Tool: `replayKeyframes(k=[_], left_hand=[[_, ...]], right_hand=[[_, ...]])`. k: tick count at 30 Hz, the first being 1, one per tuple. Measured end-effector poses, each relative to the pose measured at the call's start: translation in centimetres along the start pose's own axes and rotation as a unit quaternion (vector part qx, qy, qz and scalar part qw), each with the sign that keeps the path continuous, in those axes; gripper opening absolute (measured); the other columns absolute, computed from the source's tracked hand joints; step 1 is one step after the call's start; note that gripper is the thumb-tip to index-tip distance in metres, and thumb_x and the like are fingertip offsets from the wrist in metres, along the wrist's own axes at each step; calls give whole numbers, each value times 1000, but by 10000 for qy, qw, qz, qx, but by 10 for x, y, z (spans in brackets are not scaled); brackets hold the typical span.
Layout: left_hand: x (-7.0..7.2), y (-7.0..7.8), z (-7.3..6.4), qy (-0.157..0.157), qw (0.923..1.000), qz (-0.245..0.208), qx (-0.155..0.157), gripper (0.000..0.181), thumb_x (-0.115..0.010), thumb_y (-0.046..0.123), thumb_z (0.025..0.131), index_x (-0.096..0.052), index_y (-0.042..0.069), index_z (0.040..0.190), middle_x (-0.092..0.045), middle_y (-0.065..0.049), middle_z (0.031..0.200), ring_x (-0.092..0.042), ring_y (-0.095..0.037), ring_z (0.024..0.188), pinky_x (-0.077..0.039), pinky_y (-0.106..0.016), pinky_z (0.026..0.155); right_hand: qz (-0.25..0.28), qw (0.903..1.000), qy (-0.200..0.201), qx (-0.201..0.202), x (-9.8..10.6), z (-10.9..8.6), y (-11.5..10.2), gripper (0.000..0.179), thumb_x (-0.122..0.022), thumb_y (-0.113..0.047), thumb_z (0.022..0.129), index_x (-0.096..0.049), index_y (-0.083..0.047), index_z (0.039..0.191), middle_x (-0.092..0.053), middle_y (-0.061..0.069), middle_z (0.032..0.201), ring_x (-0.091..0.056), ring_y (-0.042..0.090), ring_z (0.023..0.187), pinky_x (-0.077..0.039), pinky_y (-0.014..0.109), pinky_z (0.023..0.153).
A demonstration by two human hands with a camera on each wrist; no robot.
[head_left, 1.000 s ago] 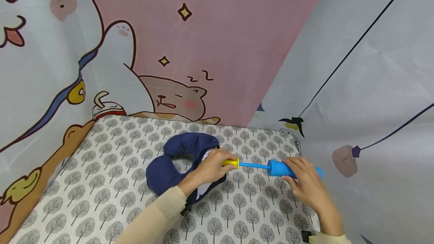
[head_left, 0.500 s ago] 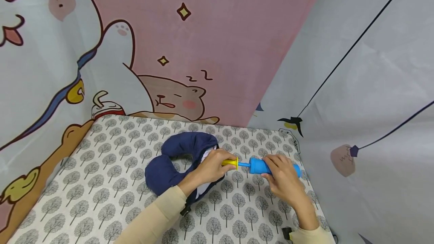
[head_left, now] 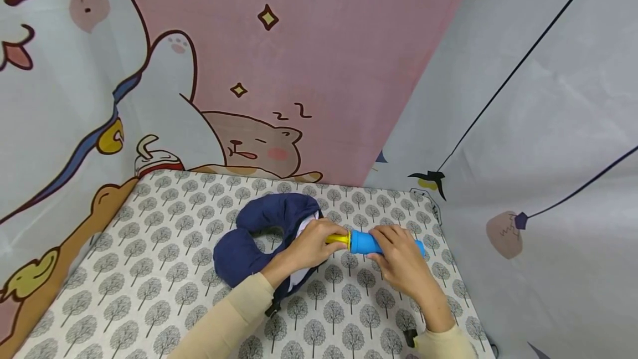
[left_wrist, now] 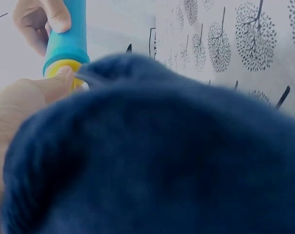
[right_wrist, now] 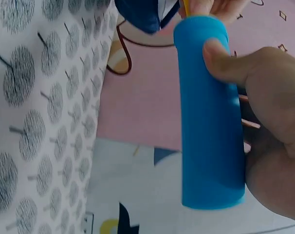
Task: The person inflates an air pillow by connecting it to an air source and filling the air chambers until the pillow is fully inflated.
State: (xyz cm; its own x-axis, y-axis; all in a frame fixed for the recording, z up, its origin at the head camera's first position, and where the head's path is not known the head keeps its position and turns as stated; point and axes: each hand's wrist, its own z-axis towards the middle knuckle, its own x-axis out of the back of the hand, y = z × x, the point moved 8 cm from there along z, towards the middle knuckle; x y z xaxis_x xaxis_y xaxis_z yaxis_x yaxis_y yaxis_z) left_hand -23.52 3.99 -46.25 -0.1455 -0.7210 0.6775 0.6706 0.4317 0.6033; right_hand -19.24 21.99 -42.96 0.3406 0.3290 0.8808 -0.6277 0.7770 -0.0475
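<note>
- Blue pump barrel (head_left: pixel 363 242) sits right of the pillow, lying left-right, held off the cloth per the right wrist view.
- Yellow handle (head_left: pixel 339 238) is at the barrel's left end; its flange is up against the barrel's collar.
- Right hand (head_left: pixel 404 256): narrow grip, holding the barrel. Thumb on one side, fingers wrapped round the other.
- Left hand (head_left: pixel 314 242): narrow grip, holding the handle. Thumb reaches the flange in the left wrist view.
- Hands near each other, left one over the pillow's right edge.
- Navy pillow (head_left: pixel 236 256): U-shaped, on the cloth, gap facing left. White lining (head_left: pixel 297 278) shows along its right side, black buckle (head_left: pixel 273 310) at the near end. Can't tell if the handle touches it; left hand covers that spot.
- Cloth (head_left: pixel 164 287): white, grey tree print, under everything.
- Far side: pink backdrop (head_left: pixel 339 71) with a sleeping bear print (head_left: pixel 259 145). Right side: pale backdrop (head_left: pixel 548 82) with black lines.
- Cream sleeves (head_left: pixel 224 314) on both arms.
</note>
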Motion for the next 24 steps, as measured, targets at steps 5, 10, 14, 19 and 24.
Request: replayKeyframes(k=[5, 10, 14, 19, 24], left_hand=[[-1, -4, 0, -59, 9999, -126, -24, 25, -85, 15, 102, -85, 6, 126, -86, -9, 116, -77, -21, 99, -61, -25, 84], [2, -4, 1, -114, 9998, -150, -62, 25, -84, 14, 103, -85, 5, 126, -86, -9, 116, -78, -22, 100, -63, -26, 86], [3, -3, 1, -85, 9999, -144, -39, 23, -85, 14, 102, -85, 5, 124, -86, -9, 115, -77, -21, 99, -62, -26, 86], [5, -3, 2, -62, 9999, -110, -3, 22, -85, 15, 102, -86, 7, 123, -86, -7, 113, -76, -19, 98, -62, -26, 85], [6, -5, 2, -56, 9999, -94, 37, 23, -85, 17, 103, -86, 8, 124, -86, -6, 113, -75, -18, 96, -60, -24, 84]], right_hand=[[22, 9999, -149, -48, 9, -9, 15, 59, -102, -23, 82, -78, 3, 130, -80, 18, 127, -74, 39, 116, -63, 60, 100], [59, 9998, -154, -67, 21, -25, 31, 59, -103, -18, 80, -77, 3, 129, -80, 18, 127, -74, 39, 115, -62, 62, 99], [90, 9996, -138, -245, 29, -38, 46, 60, -101, -11, 80, -75, 4, 132, -78, 20, 130, -72, 43, 119, -59, 66, 102], [74, 9981, -141, -588, 39, -51, 64, 61, -100, -7, 81, -74, 6, 135, -76, 23, 133, -68, 46, 123, -56, 68, 105], [131, 9965, 3, -826, 50, -62, 78, 60, -97, -1, 82, -73, 5, 136, -74, 27, 135, -65, 50, 125, -51, 71, 105]])
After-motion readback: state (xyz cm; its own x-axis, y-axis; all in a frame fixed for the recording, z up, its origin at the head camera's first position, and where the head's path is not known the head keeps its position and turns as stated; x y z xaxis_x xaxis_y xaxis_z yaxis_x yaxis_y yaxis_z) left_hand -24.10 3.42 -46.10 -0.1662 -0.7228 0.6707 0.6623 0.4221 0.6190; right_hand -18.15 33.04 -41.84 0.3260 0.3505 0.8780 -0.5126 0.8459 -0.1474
